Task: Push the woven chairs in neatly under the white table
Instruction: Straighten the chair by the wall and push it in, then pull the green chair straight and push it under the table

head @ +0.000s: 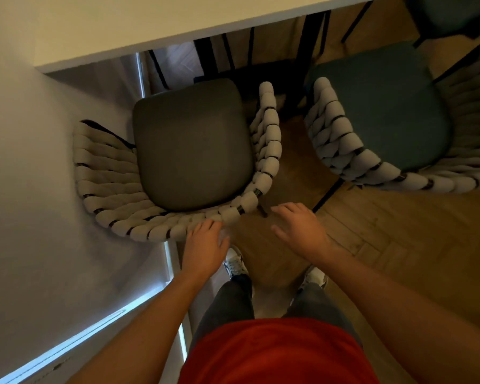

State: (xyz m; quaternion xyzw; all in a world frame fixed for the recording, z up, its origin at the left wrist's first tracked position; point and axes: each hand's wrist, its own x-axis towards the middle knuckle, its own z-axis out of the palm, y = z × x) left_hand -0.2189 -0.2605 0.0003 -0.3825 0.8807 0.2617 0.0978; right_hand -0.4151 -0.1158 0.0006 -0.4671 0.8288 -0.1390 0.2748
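Observation:
A woven chair with a grey seat (191,145) stands below me, its front edge just under the white table (150,26). My left hand (205,245) rests with spread fingers against the woven back rim (161,231) of this chair. My right hand (299,228) hovers open just right of the chair's back corner, touching nothing. A second woven chair with a teal seat (383,112) stands to the right, turned at an angle, its seat partly under the table.
A white wall (39,189) runs close along the grey chair's left side. Black table and chair legs (311,59) stand under the table. My feet (236,264) are on the wooden floor (399,245) behind the chair. A third seat shows at the top right corner.

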